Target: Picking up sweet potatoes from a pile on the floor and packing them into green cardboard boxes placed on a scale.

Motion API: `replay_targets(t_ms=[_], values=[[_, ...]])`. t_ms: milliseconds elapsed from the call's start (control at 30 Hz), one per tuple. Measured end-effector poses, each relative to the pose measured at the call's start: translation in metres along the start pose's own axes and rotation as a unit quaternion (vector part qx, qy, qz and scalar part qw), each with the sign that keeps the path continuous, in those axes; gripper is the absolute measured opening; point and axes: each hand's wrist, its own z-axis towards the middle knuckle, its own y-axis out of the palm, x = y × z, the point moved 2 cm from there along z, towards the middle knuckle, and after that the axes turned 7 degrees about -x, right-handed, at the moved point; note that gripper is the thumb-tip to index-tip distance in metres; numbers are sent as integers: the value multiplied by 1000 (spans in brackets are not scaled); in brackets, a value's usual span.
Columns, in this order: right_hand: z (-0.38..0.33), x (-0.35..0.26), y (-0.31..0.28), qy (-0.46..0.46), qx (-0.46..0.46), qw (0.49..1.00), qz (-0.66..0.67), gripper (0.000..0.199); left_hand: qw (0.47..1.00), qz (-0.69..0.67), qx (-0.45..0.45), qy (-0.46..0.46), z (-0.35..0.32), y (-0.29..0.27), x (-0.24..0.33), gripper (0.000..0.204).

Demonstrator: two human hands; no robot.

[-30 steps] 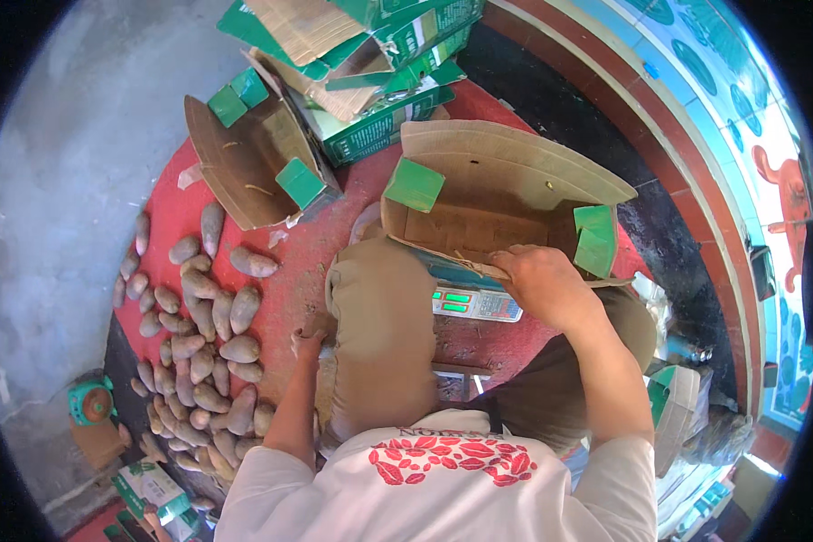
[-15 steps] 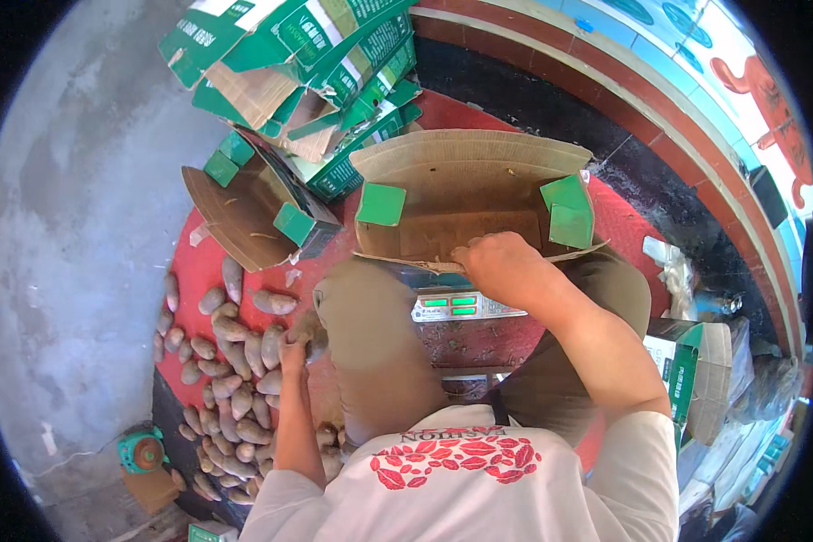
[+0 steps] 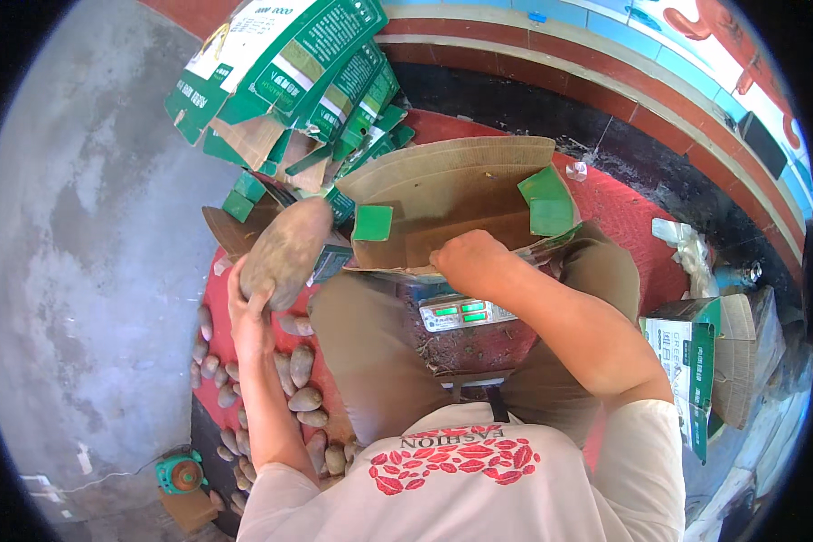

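Observation:
My left hand (image 3: 253, 312) grips a large, long brown sweet potato (image 3: 289, 248), held raised and tilted beside the boxes. My right hand (image 3: 472, 263) is closed on the near edge of an open cardboard box (image 3: 456, 181) with green corner pieces; its fingertips are partly hidden. The visible inside of the box shows bare brown cardboard. Between my knees, just under its near edge, is a digital scale (image 3: 468, 313) with lit green displays. Many more sweet potatoes (image 3: 305, 399) lie loose at my left.
A second open box (image 3: 235, 230) sits at the left, partly covered by the held sweet potato. Behind it are stacked green-and-white cartons (image 3: 289, 68). Another carton (image 3: 682, 361) stands by my right side, near clear plastic (image 3: 691, 253). A small teal device (image 3: 181, 472) rests at the lower left.
My left hand has risen from the pile with the large sweet potato, up beside the box. My right hand keeps its hold on the box edge. The whole view has shifted slightly.

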Motion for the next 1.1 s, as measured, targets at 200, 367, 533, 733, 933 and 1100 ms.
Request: replay_targets(t_ms=[200,367,533,733,933,1100], values=[[2,2,4,-5,4,1000,7,19,977,117,-178,-3,34,87,19,65],[9,4,12,-1,17,1000,15,18,890,336,-302,55,62,139,-2,66],[5,3,11,-29,50,998,26,17,801,462,-379,40,73,177,-35,71],[7,3,13,-30,50,998,26,16,681,560,-469,54,75,195,-64,70],[6,1,10,-18,11,1000,13,14,625,586,-511,68,89,209,-61,70],[9,1,10,-26,3,1000,1,15,650,551,-523,27,101,222,-85,72]])
